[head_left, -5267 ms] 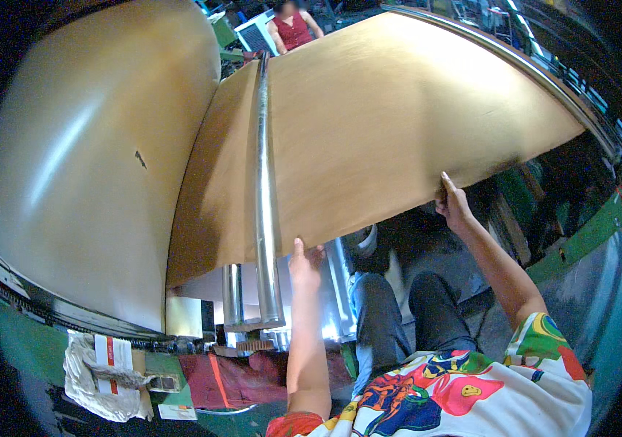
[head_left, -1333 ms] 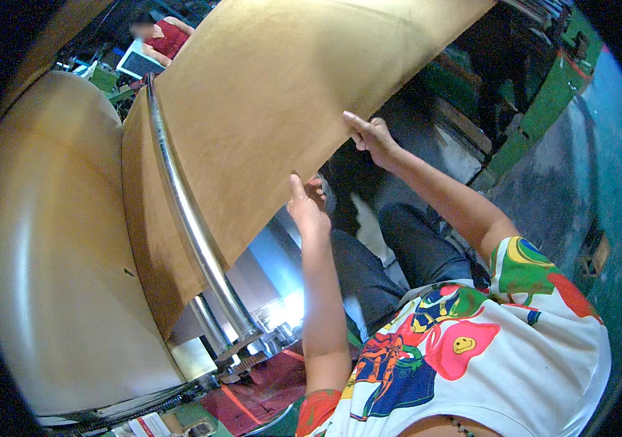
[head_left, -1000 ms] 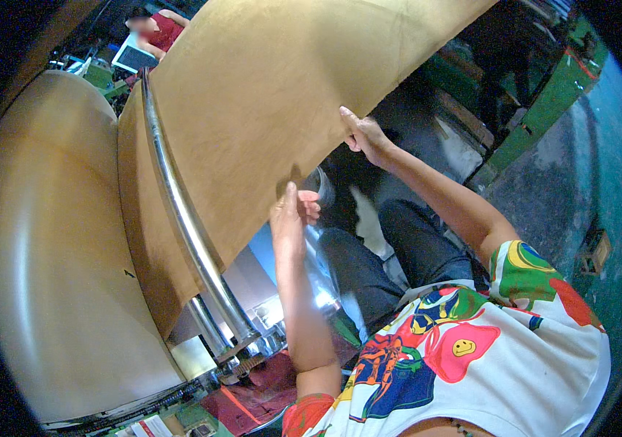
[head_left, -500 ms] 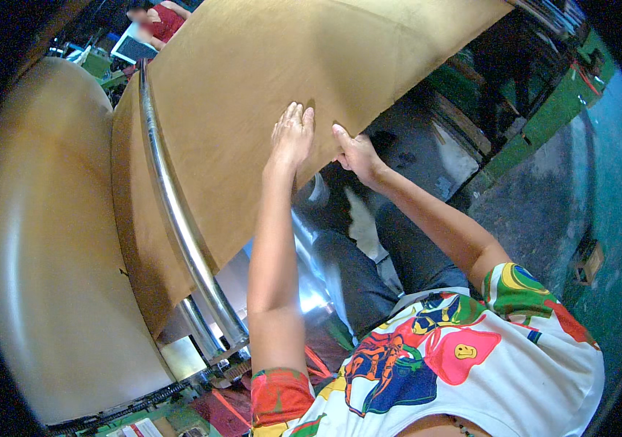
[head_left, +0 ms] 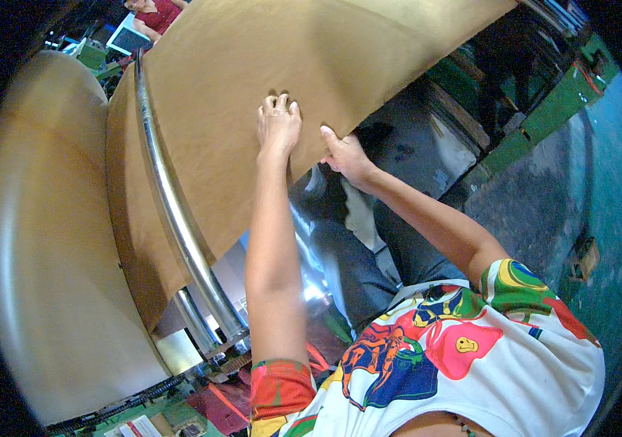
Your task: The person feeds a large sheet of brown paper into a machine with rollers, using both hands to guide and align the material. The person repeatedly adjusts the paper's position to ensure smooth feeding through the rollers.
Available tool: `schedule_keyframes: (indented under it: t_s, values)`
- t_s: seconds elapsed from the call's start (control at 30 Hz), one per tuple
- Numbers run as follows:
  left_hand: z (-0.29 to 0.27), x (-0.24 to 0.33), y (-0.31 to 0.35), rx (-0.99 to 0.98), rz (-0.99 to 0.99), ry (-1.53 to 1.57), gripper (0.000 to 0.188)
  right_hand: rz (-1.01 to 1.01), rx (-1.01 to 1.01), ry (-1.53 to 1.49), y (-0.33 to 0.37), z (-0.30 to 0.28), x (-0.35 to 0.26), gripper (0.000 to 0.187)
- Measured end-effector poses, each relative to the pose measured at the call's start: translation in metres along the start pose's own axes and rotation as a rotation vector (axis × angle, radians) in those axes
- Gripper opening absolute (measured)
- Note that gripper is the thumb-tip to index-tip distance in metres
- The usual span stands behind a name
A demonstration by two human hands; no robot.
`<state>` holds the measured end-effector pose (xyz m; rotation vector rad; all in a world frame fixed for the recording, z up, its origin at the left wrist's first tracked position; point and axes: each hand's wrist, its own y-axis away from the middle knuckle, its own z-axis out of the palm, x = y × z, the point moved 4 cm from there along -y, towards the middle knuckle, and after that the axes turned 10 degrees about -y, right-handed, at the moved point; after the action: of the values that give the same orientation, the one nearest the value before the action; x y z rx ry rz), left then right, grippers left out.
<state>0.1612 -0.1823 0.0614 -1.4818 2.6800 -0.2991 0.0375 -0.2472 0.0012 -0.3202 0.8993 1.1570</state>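
Note:
A broad tan sheet (head_left: 212, 109), its material not certain, stretches across in front of me and passes under a shiny metal bar (head_left: 163, 178). On top of it rests my left hand (head_left: 279, 131), fingers bent and a little apart, gripping nothing. At the sheet's near edge my right hand (head_left: 349, 156) is closed, thumb on the upper face and the other fingers partly hidden at or below the edge.
To the left stands a large, smooth tan roller (head_left: 48, 240). A green machine frame (head_left: 515, 149) runs along the right, above a worn floor (head_left: 544, 204). Someone in a red top (head_left: 156, 18) is at the far left, beside a screen (head_left: 128, 38).
Both hands have shifted slightly left. My left fingers, earlier flat and together, are now bent and more apart. My right hand stays at the sheet's edge.

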Motion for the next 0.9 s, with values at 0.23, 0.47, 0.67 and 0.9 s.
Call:
schedule_keyframes:
  t_s: [0.23, 0.47, 0.67, 0.9]
  values:
    - [-0.029, -0.007, 0.069, 0.144, 0.092, 0.127, 0.023, 0.041, -0.004, 0.049, 0.007, 0.008, 0.015, 0.027]
    - [-0.013, -0.011, 0.213, 0.042, -0.342, 0.892, 0.026, 0.035, -0.087, 0.099, 0.007, 0.02, 0.019, 0.032]
    - [0.023, -0.026, 0.223, 0.067, -0.723, 1.567, 0.034, 0.071, -0.018, 0.036, 0.015, 0.031, 0.024, 0.036]
    - [0.023, -0.006, 0.154, -0.041, -0.658, 1.998, 0.042, 0.09, -0.036, 0.075, 0.026, 0.042, 0.031, 0.038]
